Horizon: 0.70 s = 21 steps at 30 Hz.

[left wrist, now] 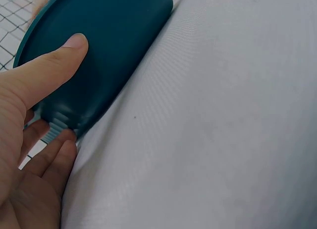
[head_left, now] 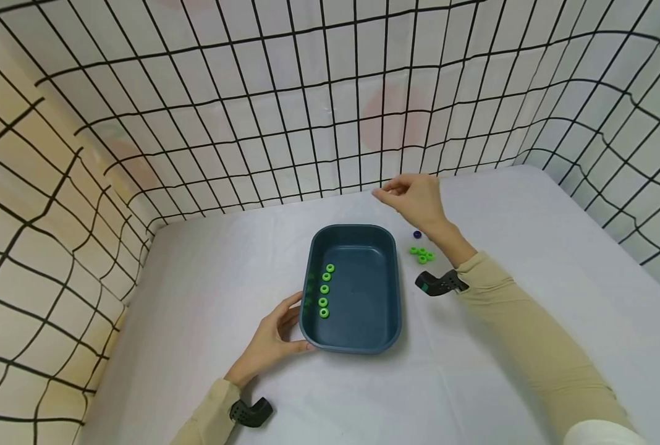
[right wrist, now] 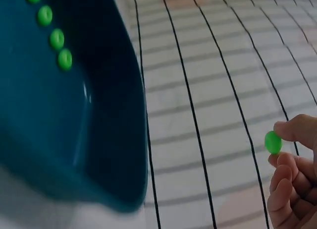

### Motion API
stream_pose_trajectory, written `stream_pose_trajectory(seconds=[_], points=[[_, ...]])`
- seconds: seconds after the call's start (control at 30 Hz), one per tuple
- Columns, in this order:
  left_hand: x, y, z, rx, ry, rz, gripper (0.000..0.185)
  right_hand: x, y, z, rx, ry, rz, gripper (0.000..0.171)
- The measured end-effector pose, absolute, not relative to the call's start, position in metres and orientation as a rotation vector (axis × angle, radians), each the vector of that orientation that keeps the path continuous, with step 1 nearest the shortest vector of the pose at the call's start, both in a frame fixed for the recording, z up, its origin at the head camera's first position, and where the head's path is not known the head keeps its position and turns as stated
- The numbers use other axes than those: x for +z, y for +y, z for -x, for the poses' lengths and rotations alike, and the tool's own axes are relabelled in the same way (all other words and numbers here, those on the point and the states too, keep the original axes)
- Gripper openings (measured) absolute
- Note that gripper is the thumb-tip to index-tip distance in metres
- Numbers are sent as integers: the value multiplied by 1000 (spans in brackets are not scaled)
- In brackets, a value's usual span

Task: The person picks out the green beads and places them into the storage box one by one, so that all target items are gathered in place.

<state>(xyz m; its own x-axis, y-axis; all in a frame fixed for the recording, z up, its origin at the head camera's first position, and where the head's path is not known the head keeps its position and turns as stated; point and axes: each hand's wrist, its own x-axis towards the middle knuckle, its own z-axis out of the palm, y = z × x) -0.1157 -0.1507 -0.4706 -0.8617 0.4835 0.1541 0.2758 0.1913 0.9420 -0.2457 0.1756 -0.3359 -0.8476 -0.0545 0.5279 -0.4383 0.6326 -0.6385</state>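
A dark blue plastic tray (head_left: 363, 296) stands on the white cloth, with a column of several green ring beads (head_left: 324, 289) along its left side. My left hand (head_left: 274, 337) grips the tray's near left corner, thumb on the near wall and fingers at the left side. Past the tray's far right corner, my right hand (head_left: 413, 198) is raised above the cloth. Between thumb and fingertip it pinches a green bead (right wrist: 273, 142), seen in the right wrist view. In the head view the fingers hide that bead.
Several loose green ring beads (head_left: 422, 253) lie right of the tray, with one dark purple bead (head_left: 417, 234) just beyond them. A black wire grid (head_left: 330, 93) rises behind the table and along both sides. The white cloth (head_left: 213, 278) covers the tabletop.
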Motion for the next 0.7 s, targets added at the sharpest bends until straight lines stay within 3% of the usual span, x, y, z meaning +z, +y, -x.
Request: stream_pose_trajectory(seconds=[0.33, 0.47, 0.53, 0.7], points=[[-470, -150, 115, 1740, 2273, -727, 95, -356, 90, 243, 875, -2748, -486, 25], [-470, -151, 116, 1729, 2287, -721, 95, -369, 73, 245, 775, -2898, -484, 49], [-470, -151, 117, 1729, 2290, -722, 95, -374, 66, 247, 710, -2958, -467, 52], [-470, -151, 117, 1734, 2285, -729, 95, -385, 56, 249, 539, -3055, -438, 33]])
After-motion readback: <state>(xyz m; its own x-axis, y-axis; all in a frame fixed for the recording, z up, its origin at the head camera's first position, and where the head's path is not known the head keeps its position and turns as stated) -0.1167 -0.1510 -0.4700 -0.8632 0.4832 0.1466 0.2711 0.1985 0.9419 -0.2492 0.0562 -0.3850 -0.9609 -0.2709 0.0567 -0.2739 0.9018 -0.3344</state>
